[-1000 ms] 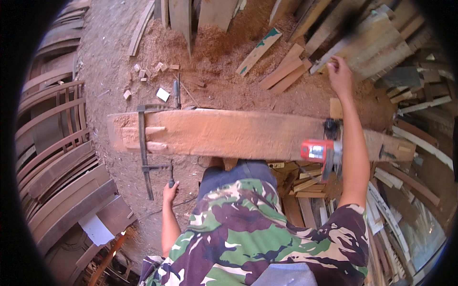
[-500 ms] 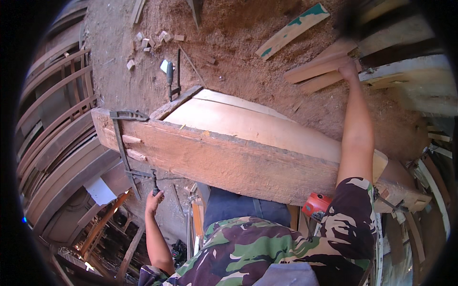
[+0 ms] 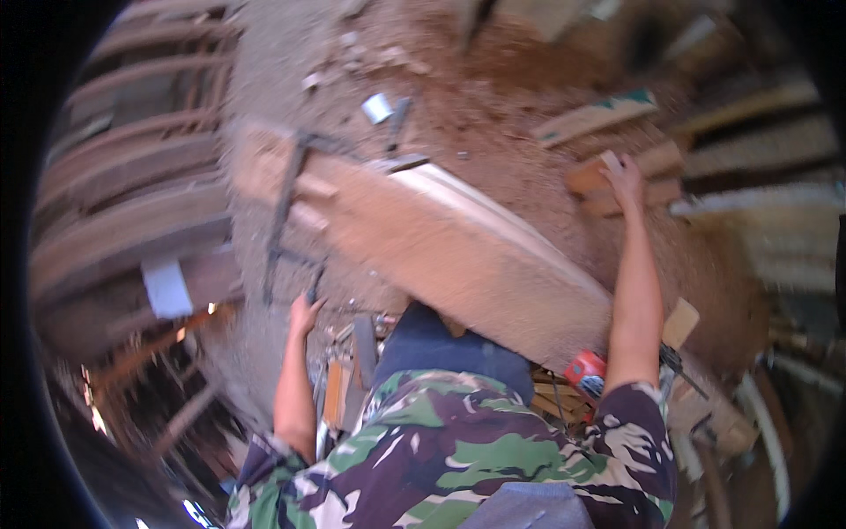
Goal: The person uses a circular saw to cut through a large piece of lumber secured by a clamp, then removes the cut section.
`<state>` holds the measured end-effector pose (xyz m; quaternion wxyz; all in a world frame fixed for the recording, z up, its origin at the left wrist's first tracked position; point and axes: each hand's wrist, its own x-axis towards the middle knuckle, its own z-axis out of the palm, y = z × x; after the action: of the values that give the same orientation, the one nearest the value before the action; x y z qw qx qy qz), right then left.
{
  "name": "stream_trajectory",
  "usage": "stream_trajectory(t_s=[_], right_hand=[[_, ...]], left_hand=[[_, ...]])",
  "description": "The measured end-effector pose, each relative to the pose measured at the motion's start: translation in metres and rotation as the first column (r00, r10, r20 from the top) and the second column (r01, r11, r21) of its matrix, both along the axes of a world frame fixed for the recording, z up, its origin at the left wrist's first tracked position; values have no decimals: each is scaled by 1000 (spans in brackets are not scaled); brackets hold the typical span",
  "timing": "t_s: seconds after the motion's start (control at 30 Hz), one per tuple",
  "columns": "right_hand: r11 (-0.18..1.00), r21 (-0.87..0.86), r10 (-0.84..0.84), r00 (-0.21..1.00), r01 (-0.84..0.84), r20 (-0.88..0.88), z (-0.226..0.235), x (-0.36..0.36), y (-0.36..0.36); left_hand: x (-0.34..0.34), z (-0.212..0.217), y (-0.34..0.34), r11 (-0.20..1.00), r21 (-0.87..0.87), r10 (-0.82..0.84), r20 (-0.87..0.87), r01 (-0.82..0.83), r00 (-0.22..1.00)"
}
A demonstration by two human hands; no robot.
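A long, thick wooden plank (image 3: 423,238) lies slanting across in front of me, with a paler board (image 3: 493,212) along its far side. Around the plank's left end sits a dark metal bar clamp (image 3: 285,198). My left hand (image 3: 305,315) is at the lower end of this clamp's handle (image 3: 315,280), fingers curled about it, though blurred. My right arm reaches far forward over the plank's right part. Out there my right hand (image 3: 625,182) grips the end of a short reddish-brown wooden block (image 3: 589,178), beside other wood pieces (image 3: 661,160) on the ground.
A second clamp (image 3: 398,123) stands beyond the plank, near a white scrap (image 3: 377,108). A green-marked board (image 3: 599,117) lies far right. Curved wooden frames (image 3: 132,189) are stacked left. Beside my right sleeve is a red power tool (image 3: 586,370). Sawdust covers the ground.
The whole view has swung, blurring the scene. My right hand has closed on the wooden block, which now looks tilted up. My left hand remains at the clamp handle.
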<state>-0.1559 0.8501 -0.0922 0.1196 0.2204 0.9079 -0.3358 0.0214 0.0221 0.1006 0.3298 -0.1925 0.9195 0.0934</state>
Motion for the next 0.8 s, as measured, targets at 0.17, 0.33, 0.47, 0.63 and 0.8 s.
stream_trajectory(t_s=[0.17,0.33,0.47,0.63,0.8], right_hand=[[978,118,196,958,-174,-211,231,22,-133],[969,-138,135,908,-204,-396,430,88,-199],[916,-169,270,869,-365,-414,527,103,-246],[910,228,413,804,-346,-427,491,105,-340],[973,51,226,894,-224,-388,518,98,-445]], left_hand=[[21,-8,5,989,-118,82,-57,-88,995],[10,-3,5,983,-78,166,-38,-169,985],[3,5,15,983,62,174,-28,-172,984],[-4,19,10,958,179,231,-19,-224,973],[7,15,12,952,207,265,-189,-226,946]])
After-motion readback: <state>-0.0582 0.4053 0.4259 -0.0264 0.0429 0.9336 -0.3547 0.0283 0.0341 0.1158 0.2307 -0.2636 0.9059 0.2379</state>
